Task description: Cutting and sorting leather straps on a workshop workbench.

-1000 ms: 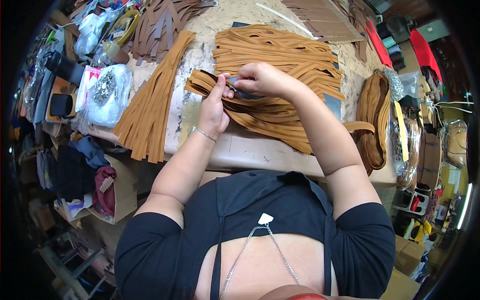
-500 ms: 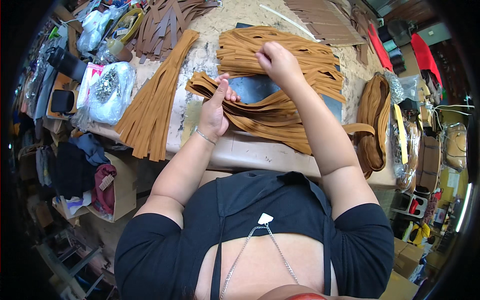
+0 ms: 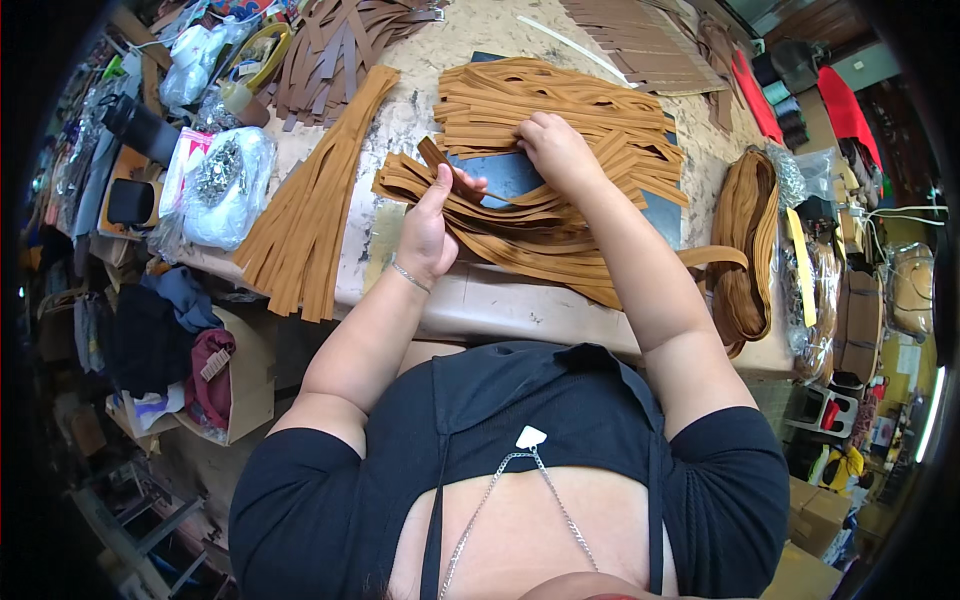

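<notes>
My left hand grips a bundle of long tan strips, thumb on top; one strip end stands up from it, and the rest trail rightward along the bench's front. My right hand is up and to the right, fingers curled onto the laid-out pile of tan strips; what its fingertips hold is hidden. A dark grey mat shows beneath. A fanned tan bundle lies at my left, and a thick coil of tan strip at my right.
The bench also holds brown strips and a fringed brown piece at the back. Plastic bags, a black bottle and a yellow basin crowd the left side. A cardboard box of fabric sits below left.
My right hand has left my left hand, rising up and right to the upper pile, then dipping slightly. A strip end now stands up from the bundle in my left hand.
</notes>
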The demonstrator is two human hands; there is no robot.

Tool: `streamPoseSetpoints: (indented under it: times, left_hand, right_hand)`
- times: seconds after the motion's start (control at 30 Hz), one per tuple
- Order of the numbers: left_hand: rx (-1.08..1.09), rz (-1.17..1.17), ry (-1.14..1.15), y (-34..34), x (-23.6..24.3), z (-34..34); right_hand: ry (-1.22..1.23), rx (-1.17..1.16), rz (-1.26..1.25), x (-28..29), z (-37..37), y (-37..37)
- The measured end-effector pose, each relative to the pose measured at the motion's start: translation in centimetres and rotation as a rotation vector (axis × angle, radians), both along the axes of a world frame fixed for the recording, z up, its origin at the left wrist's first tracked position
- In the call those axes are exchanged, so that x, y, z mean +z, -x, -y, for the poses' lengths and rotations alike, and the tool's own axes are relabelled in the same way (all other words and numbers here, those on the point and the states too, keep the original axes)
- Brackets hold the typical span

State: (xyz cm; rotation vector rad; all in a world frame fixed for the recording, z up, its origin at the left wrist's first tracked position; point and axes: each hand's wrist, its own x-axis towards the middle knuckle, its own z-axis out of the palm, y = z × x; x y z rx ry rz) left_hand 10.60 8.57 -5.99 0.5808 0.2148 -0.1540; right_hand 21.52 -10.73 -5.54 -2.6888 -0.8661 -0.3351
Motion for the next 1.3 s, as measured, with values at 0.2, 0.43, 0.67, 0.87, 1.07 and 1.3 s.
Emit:
streamPoseSetpoints:
  times: [0.2, 0.43, 0.67, 0.87, 1.07, 1.3]
  left_hand:
    - [0.036, 0.094, -0.006, -0.5, -1.4, 0.0]
    - [-0.028, -0.012, -0.029, -1.2, -2.6, -0.3]
    - [-0.019, 0.074, -0.085, -1.4, 0.0, 0.9]
    - [0.004, 0.108, 0.051, -3.1, -2.0, 0.6]
    - [0.021, 0.05, -0.059, -4.1, -1.4, 1.2]
    - [0.081, 0.021, 0.059, -4.0, -2.4, 1.4]
  right_hand:
    - [-0.395, 0.009, -0.205, 1.4, -1.0, 1.1]
    - [-0.146, 0.247, -0.283, 1.8, -0.8, -0.1]
    - [-0.004, -0.094, 0.05, -0.6, 0.9, -5.0]
    - [-0.206, -0.08, 0.052, -0.4, 0.6, -4.7]
    - [-0.329, -0.029, -0.144, 2.5, -0.6, -1.1]
    - [0.032, 0.066, -0.088, 0.2, -0.9, -0.7]
